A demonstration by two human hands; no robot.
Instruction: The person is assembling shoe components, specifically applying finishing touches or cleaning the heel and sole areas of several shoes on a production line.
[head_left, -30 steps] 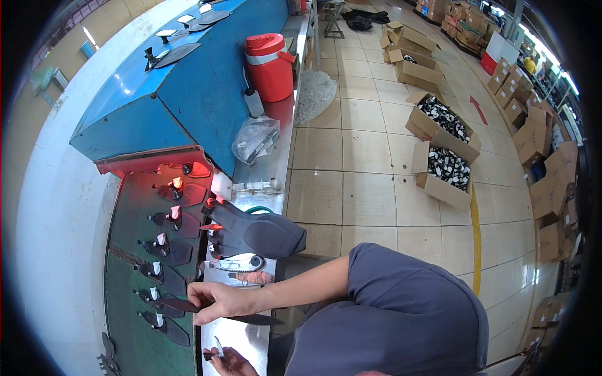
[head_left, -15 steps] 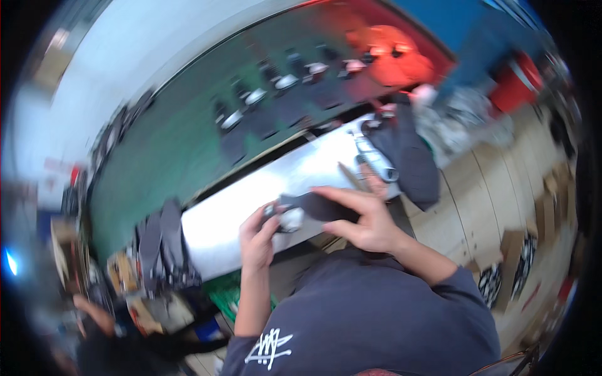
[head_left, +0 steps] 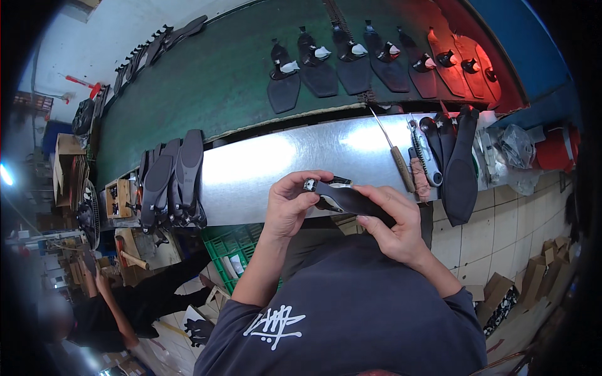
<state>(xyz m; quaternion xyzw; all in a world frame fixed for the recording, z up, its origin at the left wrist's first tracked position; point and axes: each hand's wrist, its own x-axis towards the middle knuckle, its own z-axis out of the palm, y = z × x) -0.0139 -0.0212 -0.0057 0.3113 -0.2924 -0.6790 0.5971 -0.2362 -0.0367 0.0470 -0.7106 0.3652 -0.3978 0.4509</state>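
Observation:
I hold a flat black shoe sole piece (head_left: 351, 197) with a small metal fitting at its left end, in front of my chest. My left hand (head_left: 290, 205) pinches the fitted end; my right hand (head_left: 392, 219) grips the wider end from below. Just beyond my hands lies a shiny metal work ledge (head_left: 282, 163). A stack of black soles (head_left: 170, 175) stands on its left part, and more black soles (head_left: 461, 160) lie on its right part.
Behind the ledge a green conveyor belt (head_left: 213, 81) carries several black soles (head_left: 351, 59), reddish light at its right end. A long-handled tool (head_left: 394, 153) and a brush (head_left: 419, 175) lie on the ledge. A green crate (head_left: 235, 250) sits below. Another person (head_left: 119, 313) works lower left.
The view swung from the conveyor's end to facing the ledge. Both hands now hold the sole piece a little closer to my chest than half a second ago.

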